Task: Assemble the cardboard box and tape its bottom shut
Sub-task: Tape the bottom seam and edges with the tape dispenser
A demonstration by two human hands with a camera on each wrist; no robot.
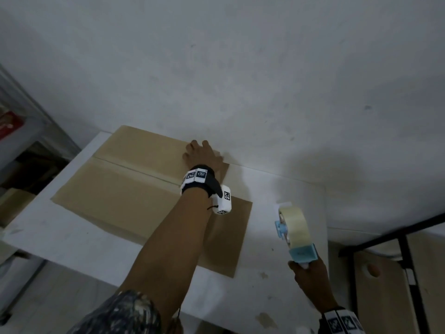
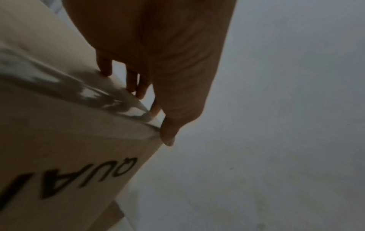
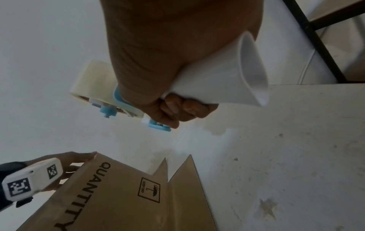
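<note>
A brown cardboard box (image 1: pixel 134 189) stands on the white table (image 1: pixel 72 237) with its closed flaps facing up. A strip of clear tape (image 2: pixel 79 87) runs along the centre seam. My left hand (image 1: pixel 202 155) lies flat on the far right end of that seam, and its fingertips (image 2: pixel 104 70) press down at the box's edge (image 2: pixel 59 156). To the right of the box, above the table, my right hand (image 1: pixel 310 273) grips the white handle of a blue tape dispenser (image 1: pixel 293 230). The box side (image 3: pixel 118 203) reads "QUANTITY", and the dispenser (image 3: pixel 94 84) carries a pale tape roll.
A grey-white wall rises directly behind the table. A black metal frame (image 1: pixel 409 261) with flat cardboard sheets (image 1: pixel 385 285) stands at the right. A shelf unit (image 1: pixel 24 141) is at the left. Bare, stained tabletop (image 3: pixel 276 156) lies right of the box.
</note>
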